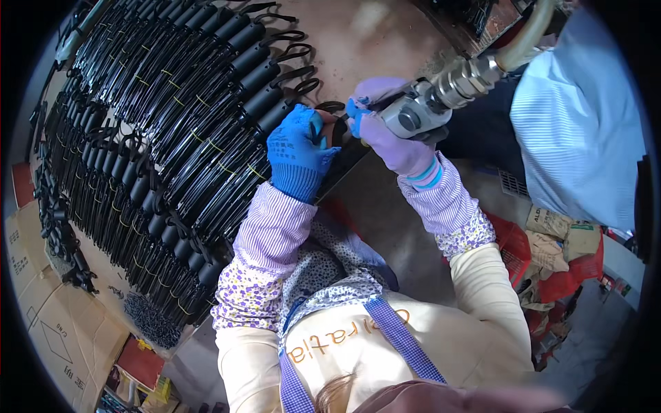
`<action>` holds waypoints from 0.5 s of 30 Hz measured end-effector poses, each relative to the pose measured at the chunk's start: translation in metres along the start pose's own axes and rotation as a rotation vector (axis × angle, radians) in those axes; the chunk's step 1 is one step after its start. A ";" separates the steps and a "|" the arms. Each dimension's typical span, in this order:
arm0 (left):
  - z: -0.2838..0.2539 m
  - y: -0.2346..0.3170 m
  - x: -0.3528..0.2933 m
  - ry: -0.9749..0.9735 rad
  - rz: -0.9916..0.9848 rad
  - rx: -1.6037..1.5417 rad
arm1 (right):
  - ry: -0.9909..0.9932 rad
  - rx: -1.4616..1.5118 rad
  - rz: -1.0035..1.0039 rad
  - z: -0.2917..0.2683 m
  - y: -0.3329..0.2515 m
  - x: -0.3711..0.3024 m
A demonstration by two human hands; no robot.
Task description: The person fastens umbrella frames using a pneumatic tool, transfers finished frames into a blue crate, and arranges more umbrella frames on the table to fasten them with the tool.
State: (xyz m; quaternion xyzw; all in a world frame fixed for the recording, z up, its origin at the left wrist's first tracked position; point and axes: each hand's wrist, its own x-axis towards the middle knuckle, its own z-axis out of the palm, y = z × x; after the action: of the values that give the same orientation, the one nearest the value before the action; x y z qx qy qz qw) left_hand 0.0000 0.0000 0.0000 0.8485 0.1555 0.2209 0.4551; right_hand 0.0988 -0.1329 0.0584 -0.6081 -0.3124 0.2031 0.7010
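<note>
My left hand (299,151), in a blue knit glove, is closed at the ends of the row of black handles. It grips a dark piece (339,128), apparently an umbrella handle, mostly hidden by the fingers. My right hand (399,141), in a lilac glove with blue fingertips, wraps round a grey metal air tool (416,113). The tool's working end, close beside my left fingers, is hidden by the right hand. Left of my hands lie many umbrella frames (186,144), with dark shiny rods, yellow ties and black cylindrical handles (261,77) bearing strap loops (296,51).
A pale hose (530,41) runs from the tool's metal fitting to the upper right. Beside it is another person's light-blue striped garment (578,117). Small black parts (151,320) lie at the table's lower edge. Cardboard (58,344) stands lower left; red crates (506,248) stand right.
</note>
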 end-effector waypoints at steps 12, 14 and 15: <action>-0.008 -0.007 -0.012 0.044 0.163 0.142 | 0.052 0.025 -0.053 0.035 0.008 0.020; -0.010 -0.007 -0.015 0.019 0.125 0.164 | 0.099 -0.035 -0.072 0.040 0.012 0.018; -0.012 -0.009 -0.018 0.017 0.123 0.165 | 0.100 -0.034 -0.070 0.044 0.014 0.017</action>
State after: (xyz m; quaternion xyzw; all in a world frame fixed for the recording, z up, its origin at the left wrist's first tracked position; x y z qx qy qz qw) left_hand -0.0218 0.0048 -0.0062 0.8891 0.1246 0.2420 0.3680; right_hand 0.0824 -0.0876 0.0512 -0.6179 -0.3015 0.1429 0.7120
